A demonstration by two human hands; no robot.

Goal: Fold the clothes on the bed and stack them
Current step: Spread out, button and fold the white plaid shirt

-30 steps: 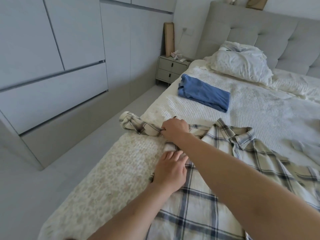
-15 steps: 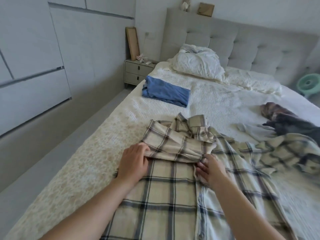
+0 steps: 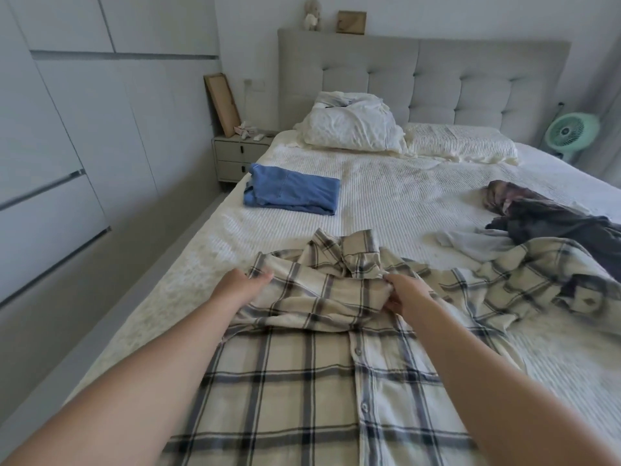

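A cream plaid shirt (image 3: 302, 381) lies button side up on the bed (image 3: 403, 196), its left sleeve folded across the chest below the collar. My left hand (image 3: 240, 285) grips the folded shoulder edge on the left. Near the collar, my right hand (image 3: 401, 292) pinches the folded sleeve fabric. The shirt's other sleeve trails off to the right. A folded blue garment (image 3: 292, 190) sits farther up the bed on the left. Loose dark clothes (image 3: 544, 220) and a pale grey piece (image 3: 470, 243) lie in a heap at the right.
White pillows (image 3: 353, 129) lean at the grey headboard (image 3: 437, 79). A nightstand (image 3: 235, 156) stands left of the bed, with wardrobe doors (image 3: 84, 129) along the left wall. A green fan (image 3: 571, 132) is at the far right.
The shirt's left sleeve was carried from the bed's left edge and folded across the chest. My right hand moved right to the collar; my left hand shifted up to the shoulder.
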